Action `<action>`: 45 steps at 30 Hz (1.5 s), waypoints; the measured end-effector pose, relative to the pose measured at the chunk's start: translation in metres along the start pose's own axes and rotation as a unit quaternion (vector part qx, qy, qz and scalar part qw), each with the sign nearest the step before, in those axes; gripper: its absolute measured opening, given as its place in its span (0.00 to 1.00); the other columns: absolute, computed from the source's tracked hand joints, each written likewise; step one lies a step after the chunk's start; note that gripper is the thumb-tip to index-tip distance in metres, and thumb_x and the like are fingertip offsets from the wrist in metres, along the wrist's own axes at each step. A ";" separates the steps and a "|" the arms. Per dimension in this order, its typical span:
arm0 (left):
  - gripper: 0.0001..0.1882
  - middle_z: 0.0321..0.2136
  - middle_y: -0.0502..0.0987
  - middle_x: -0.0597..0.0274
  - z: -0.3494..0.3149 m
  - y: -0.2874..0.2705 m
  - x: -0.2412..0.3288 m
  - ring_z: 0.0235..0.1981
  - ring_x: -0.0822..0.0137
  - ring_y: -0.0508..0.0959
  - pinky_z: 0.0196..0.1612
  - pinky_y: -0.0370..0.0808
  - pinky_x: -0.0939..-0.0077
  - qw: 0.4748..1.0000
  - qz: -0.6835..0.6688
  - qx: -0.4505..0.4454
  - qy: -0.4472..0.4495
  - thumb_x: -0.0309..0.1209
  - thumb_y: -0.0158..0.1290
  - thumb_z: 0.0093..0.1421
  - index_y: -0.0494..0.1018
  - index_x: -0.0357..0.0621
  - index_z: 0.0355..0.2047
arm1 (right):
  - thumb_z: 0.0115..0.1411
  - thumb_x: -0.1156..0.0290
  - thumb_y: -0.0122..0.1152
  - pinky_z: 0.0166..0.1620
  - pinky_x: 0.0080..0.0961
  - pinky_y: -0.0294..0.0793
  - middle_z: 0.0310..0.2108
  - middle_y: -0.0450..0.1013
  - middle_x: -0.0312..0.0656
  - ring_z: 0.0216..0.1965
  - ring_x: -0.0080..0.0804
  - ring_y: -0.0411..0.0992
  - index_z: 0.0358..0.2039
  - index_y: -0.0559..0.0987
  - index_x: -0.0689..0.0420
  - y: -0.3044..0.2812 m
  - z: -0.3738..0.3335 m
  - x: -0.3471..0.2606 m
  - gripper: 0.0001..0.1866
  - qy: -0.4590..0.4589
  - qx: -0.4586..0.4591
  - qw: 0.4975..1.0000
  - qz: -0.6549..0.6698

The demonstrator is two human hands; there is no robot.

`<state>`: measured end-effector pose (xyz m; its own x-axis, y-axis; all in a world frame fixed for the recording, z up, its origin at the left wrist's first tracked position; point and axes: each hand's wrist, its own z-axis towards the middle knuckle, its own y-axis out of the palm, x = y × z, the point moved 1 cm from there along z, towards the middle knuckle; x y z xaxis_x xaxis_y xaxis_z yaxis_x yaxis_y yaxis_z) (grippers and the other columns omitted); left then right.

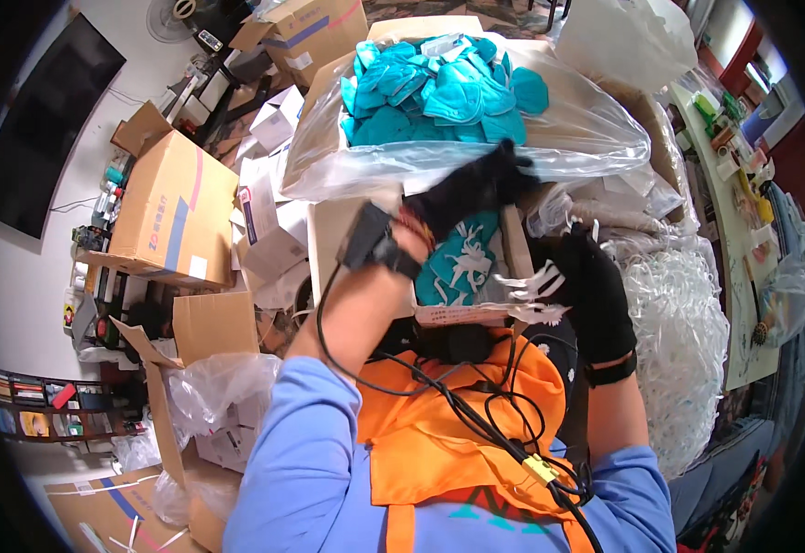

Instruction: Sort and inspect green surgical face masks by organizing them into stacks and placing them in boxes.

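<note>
My left hand (481,184), in a black glove, reaches across the far end of a small open carton (515,247). Its fingertips are apart and nothing shows in them. Inside that carton lie teal fabric pieces (458,267) with white straps on top. My right hand (596,300), also black-gloved, is closed at the carton's right side. White straps (539,284) stick out from its fingers toward the carton; their far ends inside the hand are hidden. Beyond both hands, a plastic-lined box (587,138) holds a heap of similar teal pads (458,88).
Large cardboard boxes (167,207) and white cartons (269,221) stand at the left. A big clear bag of white strands (669,341) lies at the right, beside a long cluttered table (743,304). Black cables (476,415) run down over my orange apron (402,470).
</note>
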<state>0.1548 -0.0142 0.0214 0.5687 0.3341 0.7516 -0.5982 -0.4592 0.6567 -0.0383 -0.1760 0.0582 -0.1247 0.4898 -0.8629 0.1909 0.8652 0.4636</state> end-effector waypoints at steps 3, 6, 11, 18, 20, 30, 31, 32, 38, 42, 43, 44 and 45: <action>0.26 0.57 0.67 0.53 -0.036 0.021 -0.063 0.55 0.61 0.70 0.61 0.63 0.67 0.970 0.165 -0.163 0.069 0.39 0.42 0.68 0.58 0.37 0.61 | 0.67 0.66 0.49 0.48 0.22 0.72 0.46 0.74 0.37 0.47 0.25 0.73 0.55 0.70 0.59 -0.001 0.011 0.003 0.19 -0.078 -0.014 0.997 -0.014; 0.23 0.55 0.68 0.57 -0.094 0.076 -0.055 0.54 0.63 0.71 0.59 0.66 0.72 0.896 0.389 -0.147 0.154 0.24 0.45 0.63 0.61 0.36 0.59 | 0.67 0.75 0.43 0.53 0.23 0.69 0.49 0.73 0.38 0.50 0.26 0.71 0.59 0.66 0.58 -0.005 0.016 -0.006 0.20 -0.134 -0.076 0.982 -0.108; 0.14 0.41 0.75 0.56 -0.103 0.072 -0.065 0.38 0.65 0.76 0.43 0.74 0.73 0.850 0.479 -0.102 0.193 0.25 0.48 0.62 0.70 0.37 0.48 | 0.68 0.72 0.41 0.54 0.24 0.69 0.50 0.72 0.39 0.51 0.28 0.70 0.59 0.66 0.56 -0.010 0.029 -0.001 0.20 -0.096 -0.036 0.995 -0.011; 0.15 0.35 0.75 0.51 -0.128 0.087 -0.074 0.35 0.57 0.77 0.38 0.75 0.68 0.787 0.552 -0.061 0.269 0.25 0.56 0.55 0.71 0.36 0.43 | 0.67 0.72 0.44 0.54 0.23 0.69 0.53 0.70 0.40 0.52 0.27 0.69 0.61 0.64 0.57 -0.014 0.022 -0.004 0.21 -0.219 -0.044 0.961 -0.166; 0.15 0.34 0.75 0.51 -0.129 0.098 -0.068 0.34 0.56 0.77 0.37 0.75 0.69 0.774 0.562 -0.071 0.282 0.25 0.57 0.53 0.71 0.37 0.42 | 0.66 0.73 0.47 0.54 0.22 0.69 0.53 0.70 0.41 0.52 0.27 0.69 0.61 0.64 0.58 -0.008 0.015 -0.009 0.22 -0.204 -0.039 0.961 -0.182; 0.12 0.34 0.75 0.51 -0.134 0.094 -0.072 0.33 0.55 0.77 0.36 0.75 0.72 0.793 0.579 -0.064 0.180 0.24 0.57 0.51 0.72 0.37 0.38 | 0.61 0.80 0.48 0.46 0.18 0.71 0.57 0.66 0.40 0.55 0.29 0.67 0.62 0.63 0.56 -0.020 0.015 -0.022 0.27 -0.058 0.032 0.998 -0.001; 0.13 0.34 0.75 0.50 -0.133 0.096 -0.074 0.33 0.55 0.77 0.37 0.75 0.71 0.831 0.533 -0.061 0.146 0.24 0.57 0.51 0.73 0.38 0.38 | 0.62 0.80 0.47 0.46 0.18 0.71 0.58 0.66 0.40 0.56 0.29 0.67 0.63 0.63 0.56 -0.023 0.015 -0.019 0.27 -0.095 0.005 0.993 -0.068; 0.14 0.34 0.75 0.50 -0.132 0.097 -0.075 0.33 0.54 0.77 0.37 0.75 0.70 0.848 0.507 -0.066 0.142 0.24 0.57 0.51 0.73 0.38 0.39 | 0.62 0.80 0.46 0.46 0.18 0.71 0.58 0.66 0.40 0.57 0.30 0.67 0.63 0.62 0.56 -0.026 0.015 -0.016 0.27 -0.132 -0.021 0.982 -0.134; 0.20 0.36 0.74 0.45 -0.124 0.095 -0.081 0.37 0.47 0.76 0.40 0.75 0.62 0.796 0.554 -0.096 0.226 0.28 0.60 0.48 0.73 0.37 0.43 | 0.63 0.79 0.44 0.45 0.17 0.71 0.57 0.66 0.41 0.58 0.30 0.66 0.63 0.62 0.57 -0.018 0.015 -0.010 0.26 -0.193 -0.066 0.967 -0.154; 0.23 0.37 0.74 0.42 -0.127 0.104 -0.070 0.38 0.43 0.76 0.40 0.74 0.60 0.771 0.600 -0.067 0.201 0.31 0.62 0.48 0.73 0.36 0.44 | 0.66 0.75 0.44 0.45 0.18 0.71 0.56 0.68 0.40 0.56 0.29 0.67 0.63 0.63 0.57 0.004 0.013 -0.028 0.24 -0.064 0.049 0.994 -0.072; 0.22 0.36 0.74 0.42 -0.128 0.105 -0.070 0.38 0.43 0.76 0.40 0.74 0.60 0.763 0.610 -0.061 0.206 0.31 0.62 0.48 0.73 0.36 0.44 | 0.66 0.73 0.44 0.45 0.18 0.71 0.55 0.68 0.40 0.56 0.28 0.68 0.62 0.63 0.56 0.004 0.012 -0.028 0.23 -0.087 0.033 0.992 -0.088; 0.22 0.36 0.74 0.42 -0.129 0.105 -0.071 0.37 0.43 0.76 0.40 0.74 0.60 0.754 0.619 -0.056 0.211 0.31 0.62 0.49 0.73 0.35 0.44 | 0.67 0.72 0.44 0.45 0.18 0.71 0.55 0.68 0.39 0.55 0.27 0.68 0.62 0.63 0.56 0.003 0.010 -0.026 0.23 -0.109 0.017 0.988 -0.103; 0.22 0.36 0.74 0.42 -0.128 0.104 -0.073 0.37 0.43 0.76 0.40 0.74 0.60 0.758 0.610 -0.056 0.221 0.31 0.62 0.49 0.73 0.36 0.44 | 0.68 0.70 0.44 0.46 0.18 0.71 0.54 0.68 0.39 0.55 0.27 0.68 0.62 0.64 0.55 0.003 0.009 -0.025 0.22 -0.133 0.001 0.984 -0.119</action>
<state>-0.0217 0.0191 0.0432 -0.6781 -0.0280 0.7344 -0.5853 -0.5838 -0.5627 -0.0262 -0.1864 0.0794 0.0923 0.2278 -0.9693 0.1885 0.9519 0.2417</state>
